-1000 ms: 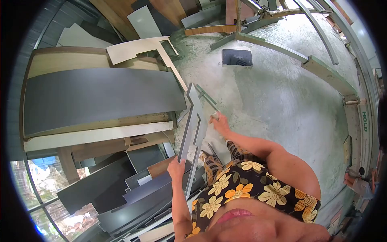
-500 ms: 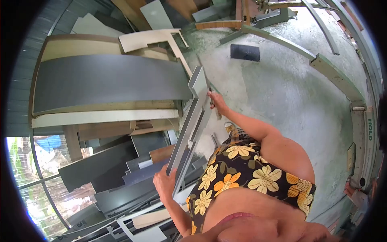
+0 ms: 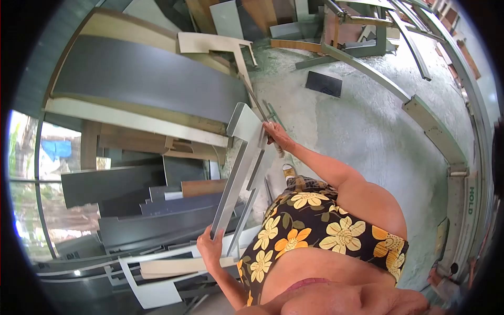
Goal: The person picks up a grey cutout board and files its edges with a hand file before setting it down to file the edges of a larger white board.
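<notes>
A long grey panel piece (image 3: 231, 178) with cut-out notches slants across in front of my body. My left hand (image 3: 211, 248) grips its lower end, with the thumb over the edge. Near its upper end, my right hand (image 3: 278, 135) is closed round the panel's edge and also round a thin rod-like tool (image 3: 255, 101), which points up and to the left. What exactly the right fingers wrap is partly hidden.
A large dark grey board (image 3: 147, 76) lies on a workbench (image 3: 136, 121) at the left, beside a cream cut-out piece (image 3: 215, 43). Below are stacked offcuts (image 3: 115, 189). A black plate (image 3: 323, 84) lies on the floor; a metal frame (image 3: 433, 128) curves along the right.
The panel's upper end has moved left and down, and its face has turned more into view. Both hands moved slightly left and down with it. The whole view has rotated a little.
</notes>
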Motion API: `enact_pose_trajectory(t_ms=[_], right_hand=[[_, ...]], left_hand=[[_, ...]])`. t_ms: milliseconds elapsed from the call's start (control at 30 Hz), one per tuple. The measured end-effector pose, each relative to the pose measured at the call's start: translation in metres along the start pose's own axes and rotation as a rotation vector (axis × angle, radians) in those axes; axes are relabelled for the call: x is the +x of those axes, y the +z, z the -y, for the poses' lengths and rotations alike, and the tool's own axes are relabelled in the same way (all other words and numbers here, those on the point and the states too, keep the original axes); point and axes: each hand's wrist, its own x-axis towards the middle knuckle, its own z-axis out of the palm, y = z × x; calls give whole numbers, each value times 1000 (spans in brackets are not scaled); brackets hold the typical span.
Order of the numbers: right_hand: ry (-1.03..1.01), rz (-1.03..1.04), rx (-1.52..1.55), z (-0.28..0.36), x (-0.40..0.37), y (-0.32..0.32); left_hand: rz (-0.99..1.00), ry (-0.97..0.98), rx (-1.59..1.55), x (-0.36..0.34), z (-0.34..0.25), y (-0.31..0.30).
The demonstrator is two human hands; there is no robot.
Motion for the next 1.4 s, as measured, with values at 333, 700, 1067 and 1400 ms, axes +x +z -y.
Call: enact_pose_trajectory(t_ms=[333, 700, 1067, 1400], right_hand=[[-71, 34, -104, 53, -5, 75], [-268, 94, -418, 116, 34, 166], [-336, 285, -317, 158, 122, 225], [-386, 470, -344, 159, 150, 269]], left_hand=[[-90, -189, -306, -39, 49, 22], [-271, -307, -556, -42, 63, 35], [-621, -445, -536, 27, 37, 13], [-784, -626, -477, 26, 10, 17]])
